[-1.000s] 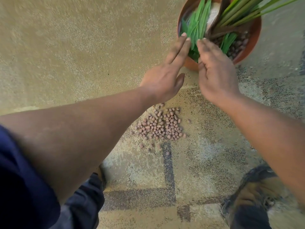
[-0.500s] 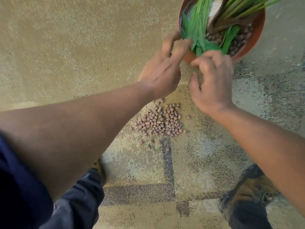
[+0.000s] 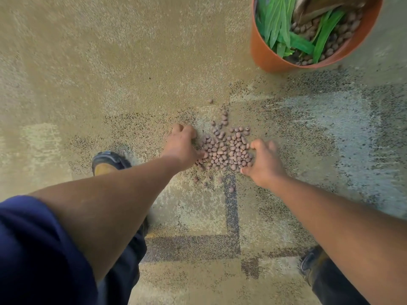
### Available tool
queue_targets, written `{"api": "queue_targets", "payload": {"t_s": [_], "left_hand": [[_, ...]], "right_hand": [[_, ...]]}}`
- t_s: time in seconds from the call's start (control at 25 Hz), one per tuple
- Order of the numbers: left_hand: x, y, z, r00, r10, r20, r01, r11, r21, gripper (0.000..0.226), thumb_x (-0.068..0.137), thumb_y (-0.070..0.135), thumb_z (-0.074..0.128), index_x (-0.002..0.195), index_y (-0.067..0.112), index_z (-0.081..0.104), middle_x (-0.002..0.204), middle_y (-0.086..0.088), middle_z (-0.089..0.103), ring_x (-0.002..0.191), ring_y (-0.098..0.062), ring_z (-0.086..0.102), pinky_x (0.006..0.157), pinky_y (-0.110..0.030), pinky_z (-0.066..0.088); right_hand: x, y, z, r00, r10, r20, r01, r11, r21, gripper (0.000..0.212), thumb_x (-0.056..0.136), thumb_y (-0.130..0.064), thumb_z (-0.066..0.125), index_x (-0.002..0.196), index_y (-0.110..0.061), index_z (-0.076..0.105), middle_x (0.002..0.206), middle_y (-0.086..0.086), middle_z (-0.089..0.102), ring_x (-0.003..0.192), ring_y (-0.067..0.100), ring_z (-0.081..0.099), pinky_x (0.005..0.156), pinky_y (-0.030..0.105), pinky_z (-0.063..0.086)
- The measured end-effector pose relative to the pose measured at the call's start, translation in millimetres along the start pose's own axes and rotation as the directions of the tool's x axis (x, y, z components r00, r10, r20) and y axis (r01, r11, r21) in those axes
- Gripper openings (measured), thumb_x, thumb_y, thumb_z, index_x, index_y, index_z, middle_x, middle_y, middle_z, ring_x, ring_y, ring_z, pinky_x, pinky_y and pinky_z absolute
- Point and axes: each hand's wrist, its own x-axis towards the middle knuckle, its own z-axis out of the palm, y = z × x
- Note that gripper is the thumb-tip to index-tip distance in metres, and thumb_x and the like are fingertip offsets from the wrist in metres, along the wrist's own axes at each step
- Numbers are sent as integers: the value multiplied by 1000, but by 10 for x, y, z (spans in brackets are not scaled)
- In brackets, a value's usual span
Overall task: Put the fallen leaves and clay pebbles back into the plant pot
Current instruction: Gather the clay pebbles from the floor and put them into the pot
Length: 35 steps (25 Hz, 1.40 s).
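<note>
Flanking the pebbles [image 3: 224,150], left hand [image 3: 181,148] and right hand [image 3: 265,165] rest on carpet [image 3: 110,73], fingers curled, gripping nothing. Pebbles lie between the fingertips; pot [image 3: 267,55] with leaves [image 3: 278,25] stands well beyond.

We find no writing, label, brand, number or sign that we can read here: none on the plant pot [image 3: 266,56], none on the carpet [image 3: 110,62], none on the shoes [image 3: 105,164].

The plant pot [image 3: 267,56] at one o'clock is cut by the top edge. Left hand [image 3: 181,146] and right hand [image 3: 265,164] fingertips hide among the clay pebbles [image 3: 224,150].
</note>
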Motion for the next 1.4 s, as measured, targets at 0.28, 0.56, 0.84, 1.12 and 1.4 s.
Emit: {"api": "queue_targets", "payload": {"t_s": [0.28, 0.56, 0.84, 1.12, 1.4], "left_hand": [[-128, 35, 155, 982, 187, -32, -185, 981, 65, 21, 97, 7, 62, 116, 16, 64, 117, 0, 52, 104, -17, 52, 99, -25, 50], [-76, -22, 156, 973, 231, -11, -230, 970, 74, 10, 95, 8, 66, 101, 16, 68, 108, 2, 55, 100, -20, 58, 86, -19, 52], [-80, 64, 217, 969, 248, -1, -242, 947, 212, 16, 97, 4, 58, 94, 17, 66, 95, 1, 58, 85, -18, 65, 67, -20, 58], [-81, 63, 236, 970, 241, 18, -238, 943, 234, 20, 93, -2, 59, 92, 16, 67, 101, 2, 58, 89, -16, 65, 68, -18, 57], [-86, 105, 181, 988, 151, 18, -152, 972, 181, 20, 93, 0, 63, 85, 17, 67, 94, -1, 60, 85, -13, 65, 62, -14, 54]], "right_hand": [[-52, 44, 244, 990, -115, -85, 108, 991, -83, 36, 92, -2, 69, 123, -17, 59, 139, 9, 51, 117, 28, 59, 106, 45, 55], [-105, 129, 151, 984, -147, -100, 143, 989, -44, 14, 95, -5, 66, 103, -17, 68, 140, 4, 59, 116, 21, 60, 107, 26, 46], [-38, 87, 103, 987, 17, -158, 3, 992, 125, 19, 91, -12, 75, 83, -24, 64, 120, -1, 66, 86, 19, 70, 65, 18, 55], [-124, -69, -193, 984, 46, -174, 27, 919, 394, 27, 91, -3, 73, 85, -26, 60, 90, -11, 62, 78, 3, 62, 61, 16, 51], [-142, -38, -258, 988, 26, -152, 42, 904, 426, 23, 89, -2, 75, 98, -21, 65, 96, -7, 64, 85, 8, 65, 69, 17, 51]]}}
